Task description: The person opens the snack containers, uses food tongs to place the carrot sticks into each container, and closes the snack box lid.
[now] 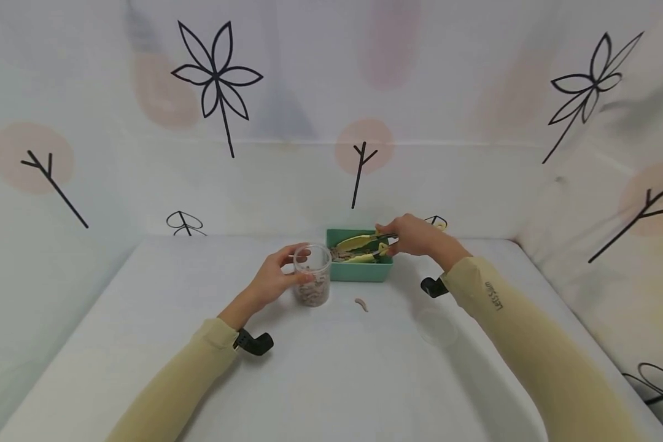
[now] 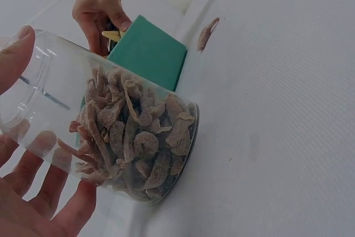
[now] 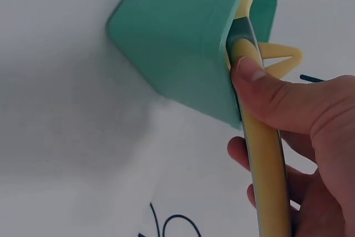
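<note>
A clear plastic jar (image 1: 312,283), filled more than halfway with brownish-grey dried pieces (image 2: 138,137), stands on the table. My left hand (image 1: 279,274) grips it around the side, thumb on one side and fingers on the other. Right beside the jar is a green rectangular box (image 1: 359,272). Yellow tongs (image 3: 266,165) are held in my right hand (image 1: 414,235), with the thumb pressing along one arm. Their yellow tips (image 1: 359,242) reach down into the box, where some similar pieces show. What lies between the tips is unclear.
One loose dried piece (image 1: 361,304) lies on the white table (image 1: 337,380) in front of the box. A faint clear round lid (image 1: 438,327) rests to the right. Behind the box rises a patterned cloth wall (image 1: 287,184).
</note>
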{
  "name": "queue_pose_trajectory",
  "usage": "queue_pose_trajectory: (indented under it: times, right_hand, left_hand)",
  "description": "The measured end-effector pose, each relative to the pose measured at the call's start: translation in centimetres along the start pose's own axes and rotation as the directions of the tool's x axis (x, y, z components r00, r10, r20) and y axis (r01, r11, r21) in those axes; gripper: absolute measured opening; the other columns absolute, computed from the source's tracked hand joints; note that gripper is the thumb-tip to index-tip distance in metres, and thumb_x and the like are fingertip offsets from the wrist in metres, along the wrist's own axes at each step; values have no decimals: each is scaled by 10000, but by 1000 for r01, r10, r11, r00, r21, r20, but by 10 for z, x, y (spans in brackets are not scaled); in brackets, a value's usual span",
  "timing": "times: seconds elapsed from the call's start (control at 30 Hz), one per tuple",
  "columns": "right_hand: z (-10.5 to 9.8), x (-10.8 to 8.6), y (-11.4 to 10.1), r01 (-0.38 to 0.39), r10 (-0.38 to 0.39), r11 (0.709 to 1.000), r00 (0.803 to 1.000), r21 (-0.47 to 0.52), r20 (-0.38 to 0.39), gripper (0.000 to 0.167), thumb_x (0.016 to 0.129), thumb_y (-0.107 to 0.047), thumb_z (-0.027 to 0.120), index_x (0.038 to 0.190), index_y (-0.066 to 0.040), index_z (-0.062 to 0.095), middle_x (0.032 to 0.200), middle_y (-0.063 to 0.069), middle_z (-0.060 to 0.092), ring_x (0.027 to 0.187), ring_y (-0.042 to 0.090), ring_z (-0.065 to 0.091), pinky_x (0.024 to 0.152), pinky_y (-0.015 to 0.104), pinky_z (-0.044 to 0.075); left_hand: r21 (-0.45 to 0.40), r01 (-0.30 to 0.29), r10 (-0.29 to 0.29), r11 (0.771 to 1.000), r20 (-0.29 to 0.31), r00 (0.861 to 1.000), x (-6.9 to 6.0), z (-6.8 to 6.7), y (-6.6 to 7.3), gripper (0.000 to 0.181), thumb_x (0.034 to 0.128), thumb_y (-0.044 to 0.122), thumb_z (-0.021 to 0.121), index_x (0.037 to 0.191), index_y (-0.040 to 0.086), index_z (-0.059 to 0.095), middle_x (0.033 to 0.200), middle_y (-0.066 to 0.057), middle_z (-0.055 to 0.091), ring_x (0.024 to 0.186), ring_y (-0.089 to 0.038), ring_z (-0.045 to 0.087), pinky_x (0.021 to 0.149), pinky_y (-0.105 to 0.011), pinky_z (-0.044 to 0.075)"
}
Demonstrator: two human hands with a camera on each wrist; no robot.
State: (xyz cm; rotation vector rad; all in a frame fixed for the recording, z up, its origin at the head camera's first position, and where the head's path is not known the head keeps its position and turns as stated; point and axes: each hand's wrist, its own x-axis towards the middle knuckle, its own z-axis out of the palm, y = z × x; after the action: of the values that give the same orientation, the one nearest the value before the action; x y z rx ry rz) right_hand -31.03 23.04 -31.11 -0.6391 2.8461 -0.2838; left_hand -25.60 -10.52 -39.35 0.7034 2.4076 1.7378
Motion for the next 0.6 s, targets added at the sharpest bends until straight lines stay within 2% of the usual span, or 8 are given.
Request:
queue_pose_trajectory:
  times: [0.27,0.6]
  right_hand:
    - [6,4,-8,-34,36,999,999,38,-29,691,865,-174,794,1470,-112,466,1359,186,588,1169,336,583,941,492,488]
    - [13,-4,-10,-36,39,999,995,24,-96,621,852,-169,804,1413,-123,543,1304,168,631,995,244,608,738,370,493]
  left_hand:
    - [0,18,-18,1000,-13,1000,-1,-2,1,678,865,198,801,1462,143,483,1408,-139,548,1287,-311,478,1007,-557,413]
    - [-7,-7,7,1000,-6,1000,-2,-1,-2,679,867,204,799,1462,134,478,1394,-143,554,1287,-325,479,1004,-559,418]
